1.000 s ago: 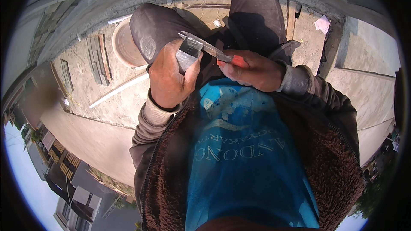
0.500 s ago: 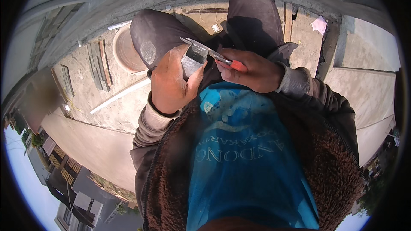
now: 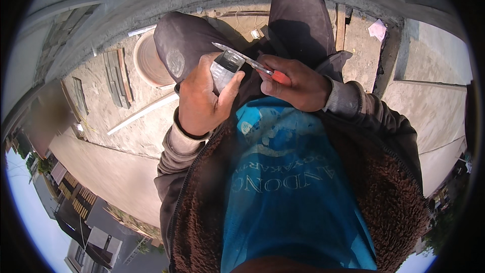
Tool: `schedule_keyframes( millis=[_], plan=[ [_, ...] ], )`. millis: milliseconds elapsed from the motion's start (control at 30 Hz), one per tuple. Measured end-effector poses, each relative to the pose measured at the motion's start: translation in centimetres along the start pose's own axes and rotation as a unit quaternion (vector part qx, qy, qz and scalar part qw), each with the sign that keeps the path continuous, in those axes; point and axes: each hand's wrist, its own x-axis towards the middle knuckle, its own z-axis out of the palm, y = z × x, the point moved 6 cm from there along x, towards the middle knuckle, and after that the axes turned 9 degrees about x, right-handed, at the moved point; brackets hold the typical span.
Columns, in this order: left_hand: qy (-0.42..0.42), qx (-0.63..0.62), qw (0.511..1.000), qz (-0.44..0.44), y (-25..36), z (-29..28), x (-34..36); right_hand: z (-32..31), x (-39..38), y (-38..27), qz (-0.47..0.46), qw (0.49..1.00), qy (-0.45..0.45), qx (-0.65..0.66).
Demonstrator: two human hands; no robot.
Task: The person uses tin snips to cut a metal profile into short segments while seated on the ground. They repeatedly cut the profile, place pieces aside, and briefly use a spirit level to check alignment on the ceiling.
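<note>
Your left hand is wrapped around a silvery metal profile, thumb on the near side, its hollow end tilted up toward you in front of your shirt. Your right hand, just right of the profile, is closed around the red handles of a pair of snips; the blades cross the profile's far rim, though you cannot tell whether they bite into it.

The profile looks like thin sheet, so expect it to feel light for its bulk and stiff along its length, with walls that probably flex or dent near the open end. The smooth metal may slip in a dusty palm, and the rim is likely sharp. The safest hold is around the outer faces, low down, with your thumb clear of the rim and the blades; your thumb tip sits rather near that edge. The lower end is hidden by your hand.

Left of the profile, past your left knee, lies a round basin; a pale strip and some dark slats lie farther left of it. Well to the profile's right is a pink scrap.
</note>
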Motion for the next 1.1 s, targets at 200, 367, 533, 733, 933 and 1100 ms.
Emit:
schedule_keyframes(
  millis=[200, 367, 533, 733, 933, 1100],
  plan=[
    [0.012, 0.039, 0.998, 0.041, 0.3, -0.1, 0.1, -1.3, -0.6, -1.7, -0.020, 0.990, 0.061, -0.127],
    [0.024, 0.068, 0.995, 0.062, 0.0, 0.0, -0.3, -2.1, -1.1, -2.3, -0.073, 0.972, 0.104, -0.198],
    [0.054, 0.041, 0.997, 0.040, -0.1, -0.9, -0.3, -1.9, -0.7, -1.3, 0.036, 0.990, 0.011, -0.134],
    [0.047, 0.045, 0.997, 0.041, -0.1, -0.7, -0.4, -0.9, -0.8, -1.1, 0.054, 0.997, -0.062, 0.009],
    [0.063, 0.067, 0.995, 0.047, -0.1, -0.2, -0.4, -0.5, -1.0, -0.7, 0.056, 0.995, -0.060, 0.064],
    [0.055, 0.063, 0.996, 0.037, 0.0, -0.3, -0.3, -1.1, -0.8, -0.9, 0.037, 0.998, -0.053, 0.010]
  ],
)
